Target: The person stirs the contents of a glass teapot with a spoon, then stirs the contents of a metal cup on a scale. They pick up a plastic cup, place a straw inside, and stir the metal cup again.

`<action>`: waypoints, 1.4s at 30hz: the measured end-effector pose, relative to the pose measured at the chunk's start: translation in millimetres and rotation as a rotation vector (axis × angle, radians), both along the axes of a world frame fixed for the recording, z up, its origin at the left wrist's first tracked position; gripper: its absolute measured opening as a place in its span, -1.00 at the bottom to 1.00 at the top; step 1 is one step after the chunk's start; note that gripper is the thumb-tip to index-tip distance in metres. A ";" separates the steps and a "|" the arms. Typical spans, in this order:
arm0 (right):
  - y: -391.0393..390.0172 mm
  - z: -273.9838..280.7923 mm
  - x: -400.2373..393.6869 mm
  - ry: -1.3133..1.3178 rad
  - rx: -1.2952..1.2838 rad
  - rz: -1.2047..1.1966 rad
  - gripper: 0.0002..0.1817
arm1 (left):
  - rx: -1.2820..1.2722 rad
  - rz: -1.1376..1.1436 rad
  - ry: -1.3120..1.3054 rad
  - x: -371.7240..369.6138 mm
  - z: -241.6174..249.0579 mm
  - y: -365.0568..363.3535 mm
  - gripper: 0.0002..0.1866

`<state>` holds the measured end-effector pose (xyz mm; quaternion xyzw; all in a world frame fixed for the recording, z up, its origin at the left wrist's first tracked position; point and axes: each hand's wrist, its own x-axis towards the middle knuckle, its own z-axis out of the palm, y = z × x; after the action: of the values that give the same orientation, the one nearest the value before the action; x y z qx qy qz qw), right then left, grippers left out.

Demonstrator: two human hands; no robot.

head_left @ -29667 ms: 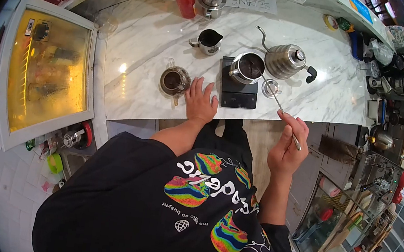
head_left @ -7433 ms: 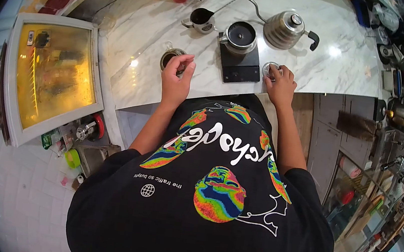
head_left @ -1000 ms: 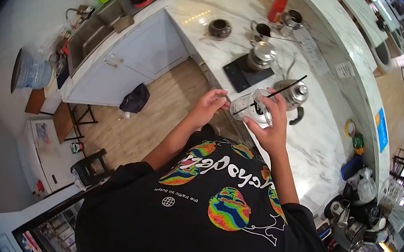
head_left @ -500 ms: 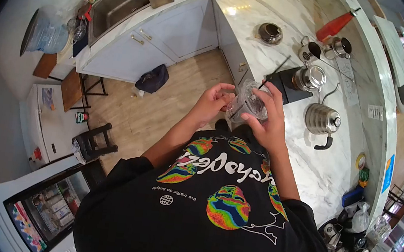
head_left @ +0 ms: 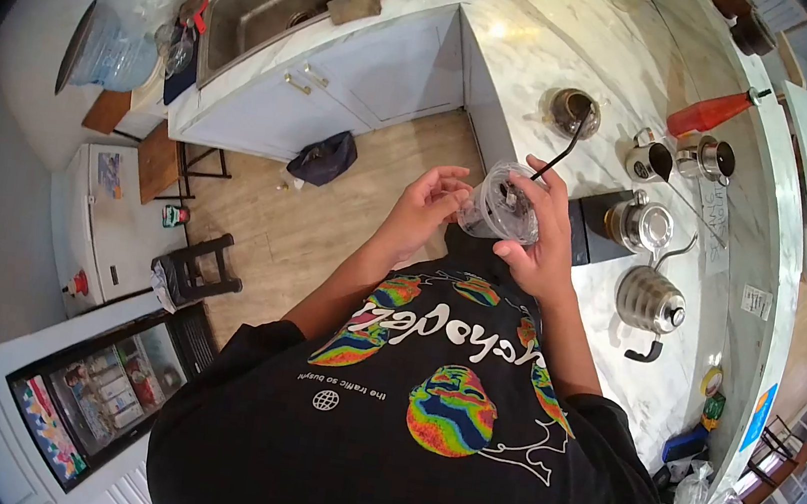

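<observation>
Head view: clear plastic cup (head_left: 498, 205) up in the hands, off the near counter edge; clock directions taken from the cup, 12 = top of frame. Right hand (head_left: 545, 231) half closed, gripping the cup's side between fingers and thumb, covering part of it. Left hand (head_left: 435, 203) partly curled, fingertips at the cup's 9 o'clock side; can't tell if they pinch it.

Around: black scale (head_left: 590, 243) at 3, just beyond the right hand, steel coffee dripper (head_left: 646, 226) on top. Gooseneck kettle (head_left: 650, 301) at 4, glass server (head_left: 567, 114) at 1. Steel pitcher (head_left: 648, 162) at 2, second steel dripper (head_left: 705, 158) and red bottle (head_left: 708, 116) farther out. Sink (head_left: 278, 0) at 10, black bag (head_left: 324, 157) on floor at 9, black stool (head_left: 205, 270) at 8. Right hand sits between cup and scale.

Cup tilted; fingers and glare hide which way its long axis runs. Black straw (head_left: 560, 158) sticks out toward 1, overlapping the server in view.

Writing: black T-shirt (head_left: 297, 461) has large white lettering, partly legible, plus small "the traffic so busy". Handwritten paper (head_left: 716, 225) past the drippers, unreadable. Pitcher has a round logo, too small.
</observation>
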<state>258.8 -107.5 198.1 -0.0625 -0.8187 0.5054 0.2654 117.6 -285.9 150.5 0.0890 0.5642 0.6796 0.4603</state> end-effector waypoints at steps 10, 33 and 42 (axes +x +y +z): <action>69.5 -2.1 -44.2 0.078 -0.101 -0.282 -0.47 | -0.088 -0.223 0.149 -71.2 17.3 108.5 -0.57; 145.6 15.5 -113.9 0.097 -0.151 -0.742 -0.47 | 0.147 -0.846 0.628 -171.0 15.0 272.5 -0.09; 170.7 20.1 -174.6 0.048 -0.086 -0.928 -0.50 | 0.230 -1.008 0.761 -242.6 17.0 334.8 -0.11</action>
<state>84.2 63.2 218.2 -0.4214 -0.6760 0.3680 0.4797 -125.0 48.9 167.5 0.6270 0.5003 0.3570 0.4786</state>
